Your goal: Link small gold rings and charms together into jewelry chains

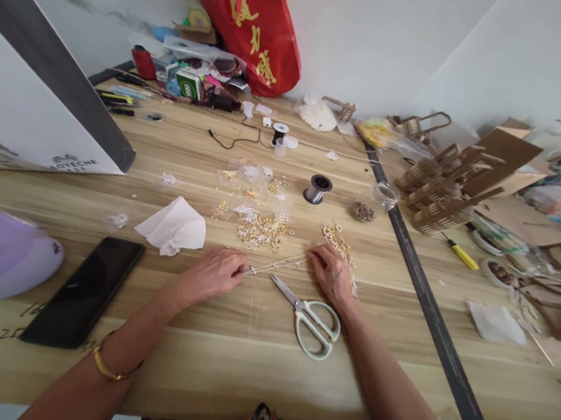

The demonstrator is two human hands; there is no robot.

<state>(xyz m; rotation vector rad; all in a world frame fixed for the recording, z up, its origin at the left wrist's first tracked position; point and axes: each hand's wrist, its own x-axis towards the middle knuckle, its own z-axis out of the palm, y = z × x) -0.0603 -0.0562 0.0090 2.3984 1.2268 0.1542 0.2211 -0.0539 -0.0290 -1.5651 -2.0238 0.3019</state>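
A thin beaded chain (278, 264) runs doubled between my two hands, low over the wooden table. My left hand (222, 269) pinches its left end, fingers closed. At its right end, the closed fingers of my right hand (328, 269) grip the chain. Partly hidden behind that hand lies a heap of gold chains (341, 241). White-handled scissors (310, 319) rest just below the chain, blades pointing up and left. Beyond the chain is a pile of small gold and silver beads (261, 231).
A wire spool (317, 189) and a bag of brown beads (363, 211) sit farther back. Left are a crumpled tissue (173, 227), a black phone (83, 291) and a purple object (8, 258). Small wooden chairs (447, 183) and a yellow-handled screwdriver (462, 255) lie right of the dark strip (431, 317).
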